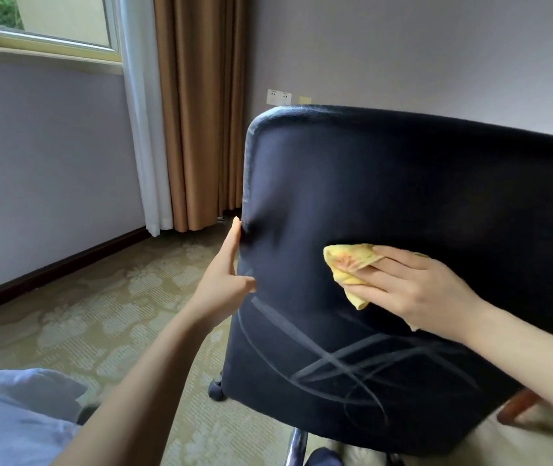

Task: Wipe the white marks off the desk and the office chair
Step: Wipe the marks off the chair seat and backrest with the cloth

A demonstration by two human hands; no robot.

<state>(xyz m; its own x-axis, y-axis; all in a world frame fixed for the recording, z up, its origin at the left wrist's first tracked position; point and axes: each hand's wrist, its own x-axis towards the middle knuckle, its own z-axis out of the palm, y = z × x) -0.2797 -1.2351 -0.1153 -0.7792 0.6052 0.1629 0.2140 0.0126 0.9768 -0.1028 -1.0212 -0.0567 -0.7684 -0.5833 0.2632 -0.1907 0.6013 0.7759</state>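
Hands are well apart on the back of the office chair (403, 196). The left hand (229, 279) holds its left edge, thumb on the near face and one finger lying up along the edge. The right hand (413, 284) lies flat with straight fingers, pressing a yellow cloth (349, 264) against the dark fabric around the middle. It isn't gripping the cloth, just pinning it.

The white marks (352, 361) are a tangle of looping lines on the lower part of the chair back, below the cloth and not touching it, so my guess is most of the chair job isn't done yet.

What could go wrong, I reckon:
- The chair sits on a caster (216, 390) on carpet (100, 297). If the right hand pushes hard and the left one loses hold, the whole thing may roll or spin away.
- With the cloth only pinned under flat fingers, it could bunch up or slide out mid-stroke.
- Rubbing chalky lines into fabric might just smear them wider.

Hard to see: the rest of the left fingers are round the far side of the edge, and the chair's right side is cut off by the frame. The seat is hidden and the desk isn't in view at all. There's a brown wooden piece (517, 408) low on the right, and I can't tell what it belongs to.
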